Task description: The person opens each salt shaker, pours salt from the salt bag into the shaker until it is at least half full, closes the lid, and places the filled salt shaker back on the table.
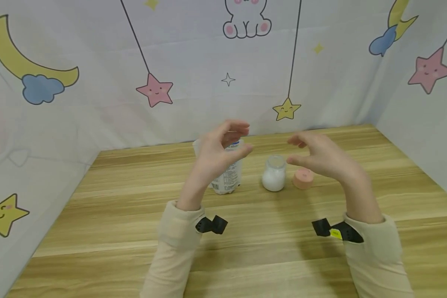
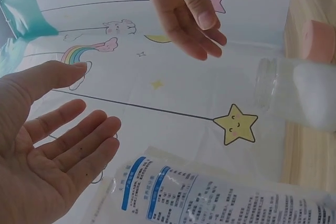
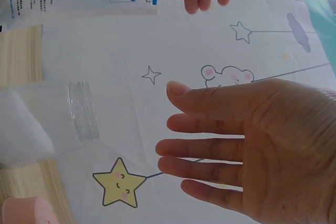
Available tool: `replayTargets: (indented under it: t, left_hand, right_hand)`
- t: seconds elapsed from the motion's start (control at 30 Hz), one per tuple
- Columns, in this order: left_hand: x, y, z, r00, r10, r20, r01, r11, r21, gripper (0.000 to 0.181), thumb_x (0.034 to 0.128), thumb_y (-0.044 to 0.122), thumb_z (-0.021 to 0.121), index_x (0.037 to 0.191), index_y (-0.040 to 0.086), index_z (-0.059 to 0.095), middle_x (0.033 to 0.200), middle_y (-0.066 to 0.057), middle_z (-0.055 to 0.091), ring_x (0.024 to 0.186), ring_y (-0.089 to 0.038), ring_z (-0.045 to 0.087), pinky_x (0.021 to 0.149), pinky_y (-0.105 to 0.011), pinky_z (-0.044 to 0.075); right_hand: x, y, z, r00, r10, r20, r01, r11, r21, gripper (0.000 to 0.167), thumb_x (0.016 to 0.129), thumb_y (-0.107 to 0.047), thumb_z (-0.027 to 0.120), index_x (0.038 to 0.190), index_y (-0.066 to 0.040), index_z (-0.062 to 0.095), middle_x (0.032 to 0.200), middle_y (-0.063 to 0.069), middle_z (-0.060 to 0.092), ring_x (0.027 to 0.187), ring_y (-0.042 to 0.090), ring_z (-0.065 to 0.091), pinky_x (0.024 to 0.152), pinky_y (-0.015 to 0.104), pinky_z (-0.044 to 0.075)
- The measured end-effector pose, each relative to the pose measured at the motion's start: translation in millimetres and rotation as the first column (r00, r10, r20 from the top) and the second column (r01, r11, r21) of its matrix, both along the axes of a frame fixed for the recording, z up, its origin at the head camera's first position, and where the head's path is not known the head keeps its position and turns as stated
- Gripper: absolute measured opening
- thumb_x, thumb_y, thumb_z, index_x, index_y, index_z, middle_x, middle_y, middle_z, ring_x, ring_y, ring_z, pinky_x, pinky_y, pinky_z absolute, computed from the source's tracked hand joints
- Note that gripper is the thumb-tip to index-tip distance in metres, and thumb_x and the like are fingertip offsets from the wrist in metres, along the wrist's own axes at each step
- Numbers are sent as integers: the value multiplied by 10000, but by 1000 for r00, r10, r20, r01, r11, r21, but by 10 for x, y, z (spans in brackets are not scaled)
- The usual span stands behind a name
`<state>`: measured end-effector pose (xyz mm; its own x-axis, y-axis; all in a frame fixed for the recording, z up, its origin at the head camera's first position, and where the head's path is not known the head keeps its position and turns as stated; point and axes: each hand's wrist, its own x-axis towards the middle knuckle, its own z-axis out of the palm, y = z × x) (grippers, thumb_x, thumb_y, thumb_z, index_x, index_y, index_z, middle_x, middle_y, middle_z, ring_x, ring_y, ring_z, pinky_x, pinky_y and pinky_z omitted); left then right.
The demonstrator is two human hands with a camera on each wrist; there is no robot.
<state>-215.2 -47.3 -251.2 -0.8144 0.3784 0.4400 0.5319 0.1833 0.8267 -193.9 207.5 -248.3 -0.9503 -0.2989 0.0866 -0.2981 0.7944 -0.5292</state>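
Note:
A glass jar (image 1: 274, 176) without a lid stands on the table, part filled with something white. Right beside it lies a pink lid (image 1: 303, 178). Left of the jar a printed plastic bag (image 1: 228, 179) stands upright, partly hidden behind my left hand (image 1: 223, 147). That hand is raised above the table, its fingers relaxed and holding nothing. My right hand (image 1: 320, 157) hovers over the lid, fingers loosely bent, likewise holding nothing. In the right wrist view the jar's threaded neck (image 3: 84, 109) shows with no cover on it.
The wooden table (image 1: 134, 231) reaches back to a white cloth (image 1: 193, 54) printed with stars and moons, which hangs behind and at both sides. Black straps sit on the left cuff (image 1: 182, 223) and the right cuff (image 1: 376, 236).

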Motion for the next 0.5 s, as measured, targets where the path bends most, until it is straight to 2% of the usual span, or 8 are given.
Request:
replayTargets:
  t: [0.3, 0.5]
  left_hand:
    - [-31, 229, -163, 998, 17, 66, -9, 994, -107, 439, 839, 146, 740, 1245, 127, 574, 1230, -49, 628, 1200, -165, 579, 1042, -238, 445]
    - [-89, 306, -277, 994, 33, 106, -19, 991, -133, 471, 840, 169, 741, 1271, 138, 555, 1276, -30, 608, 1223, -151, 555, 1056, -262, 439]
  right_hand:
    - [-33, 5, -68, 999, 23, 37, -24, 999, 31, 476, 901, -237, 660, 1295, -3, 531, 1308, 179, 570, 1214, 355, 489, 998, 553, 406]
    - [-51, 11, -132, 1000, 24, 19, -25, 998, 66, 446, 885, -222, 682, 1255, -4, 562, 1271, 186, 595, 1198, 363, 506, 994, 548, 413]
